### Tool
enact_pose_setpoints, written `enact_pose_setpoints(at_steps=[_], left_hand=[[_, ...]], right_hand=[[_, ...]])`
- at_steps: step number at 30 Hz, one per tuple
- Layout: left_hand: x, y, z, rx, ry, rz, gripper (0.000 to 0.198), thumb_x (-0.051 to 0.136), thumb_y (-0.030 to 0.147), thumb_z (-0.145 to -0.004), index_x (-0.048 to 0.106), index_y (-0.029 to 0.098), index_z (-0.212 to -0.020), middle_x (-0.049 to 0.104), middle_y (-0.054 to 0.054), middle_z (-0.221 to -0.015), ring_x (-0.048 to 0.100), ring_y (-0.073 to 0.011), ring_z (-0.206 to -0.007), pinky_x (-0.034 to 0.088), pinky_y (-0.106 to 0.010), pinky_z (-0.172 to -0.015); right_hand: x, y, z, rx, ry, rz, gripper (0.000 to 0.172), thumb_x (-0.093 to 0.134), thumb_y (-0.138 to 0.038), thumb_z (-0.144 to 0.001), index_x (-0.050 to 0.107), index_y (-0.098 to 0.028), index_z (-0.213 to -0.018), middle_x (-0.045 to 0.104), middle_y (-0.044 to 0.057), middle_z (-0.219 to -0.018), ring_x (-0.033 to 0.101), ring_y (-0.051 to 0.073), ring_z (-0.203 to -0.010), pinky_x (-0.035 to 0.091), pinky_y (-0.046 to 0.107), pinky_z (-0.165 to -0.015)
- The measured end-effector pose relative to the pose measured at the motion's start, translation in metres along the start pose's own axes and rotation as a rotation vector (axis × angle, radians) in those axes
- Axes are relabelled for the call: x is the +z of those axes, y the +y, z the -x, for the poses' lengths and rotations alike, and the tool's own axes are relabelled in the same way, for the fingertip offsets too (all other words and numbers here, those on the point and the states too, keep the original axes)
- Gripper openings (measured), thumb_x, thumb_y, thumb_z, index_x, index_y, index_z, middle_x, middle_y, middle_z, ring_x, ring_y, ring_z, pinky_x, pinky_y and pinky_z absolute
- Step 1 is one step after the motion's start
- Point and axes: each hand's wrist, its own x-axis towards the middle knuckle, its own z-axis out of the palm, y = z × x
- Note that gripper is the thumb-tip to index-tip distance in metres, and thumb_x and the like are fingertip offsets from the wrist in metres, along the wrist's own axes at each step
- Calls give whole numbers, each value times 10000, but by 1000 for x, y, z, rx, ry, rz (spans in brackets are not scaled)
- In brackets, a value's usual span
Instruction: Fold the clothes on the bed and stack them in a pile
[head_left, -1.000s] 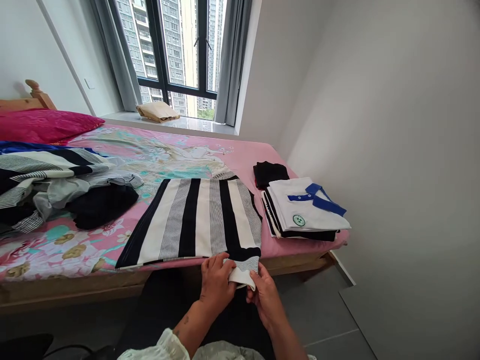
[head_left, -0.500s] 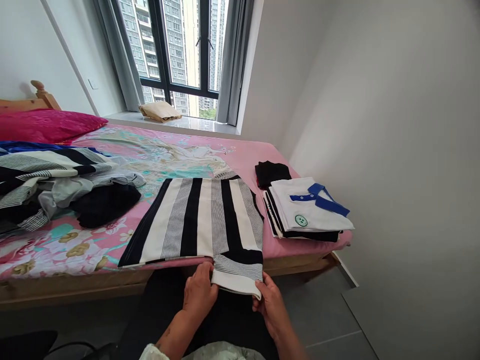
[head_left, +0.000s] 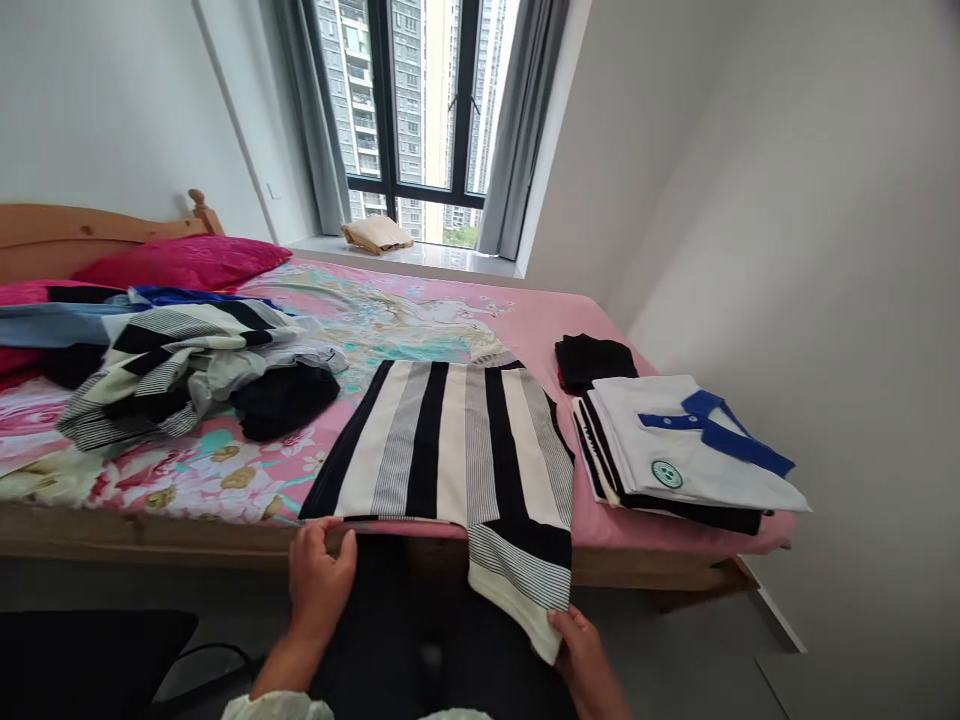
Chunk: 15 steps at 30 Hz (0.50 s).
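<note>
A striped shirt [head_left: 450, 440] in black, cream and fine grey lines lies spread on the near side of the bed. One short sleeve [head_left: 521, 575] with a cream cuff hangs over the bed's edge towards me. My right hand [head_left: 585, 655] pinches the outer corner of that cuff. At the shirt's lower left corner is my left hand [head_left: 319, 580], its thumb and fingers apart and the fingertips close to the hem; whether they touch the cloth I cannot tell.
Left on the bed [head_left: 232, 490] is a heap of rumpled clothes [head_left: 187, 370]. A folded stack topped by a white polo shirt [head_left: 675, 440] with a blue collar stands right, beside folded black cloth [head_left: 592, 362]. A pink pillow [head_left: 187, 262] lies behind.
My left hand has let go of the sleeve and moved left to the shirt's lower corner. My right hand keeps the cuff, which now droops. The view has turned left.
</note>
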Motion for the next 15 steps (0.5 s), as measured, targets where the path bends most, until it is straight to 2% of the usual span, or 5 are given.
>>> enact_pose_setpoints(at_steps=[2,6,9,12,15], left_hand=[[-13,-21,-25,113,-10,-163,302,450,217,-749,568,172,-1024,600,-120,-1103,531,-288,-1094,395,-452,-961],[-27,-57,-49,237,-240,-307,476,419,106,-703,612,249,-1113,564,-56,-1290,485,-256,-1213,384,-418,-960],[-28,-76,-57,244,-324,-305,404,410,198,-784,631,282,-1112,595,-39,-1269,507,-244,-1203,393,-399,-927],[-26,-89,-64,268,-342,-269,359,399,328,-837,638,292,-1102,619,-46,-1235,520,-246,-1189,382,-395,-933],[-23,-95,-70,250,-337,-248,355,386,361,-836,627,296,-1089,625,-52,-1219,538,-263,-1167,383,-427,-924]], right_hand=[[1,0,0,14,-10,-36,386,792,-393,-566,642,-153,-829,661,23,-704,623,200,-714,485,283,-611],[6,-5,-2,55,-26,-16,434,804,-444,-553,650,-149,-832,683,51,-753,637,234,-748,494,316,-625],[11,-12,-3,52,-13,27,445,796,-485,-546,657,-157,-812,681,58,-737,636,247,-732,489,321,-600],[17,-22,-2,22,-22,65,430,772,-508,-575,675,-156,-803,682,69,-752,629,255,-740,484,325,-606],[21,-37,2,-4,-76,62,398,741,-512,-619,688,-156,-789,679,75,-767,621,256,-765,479,324,-641]])
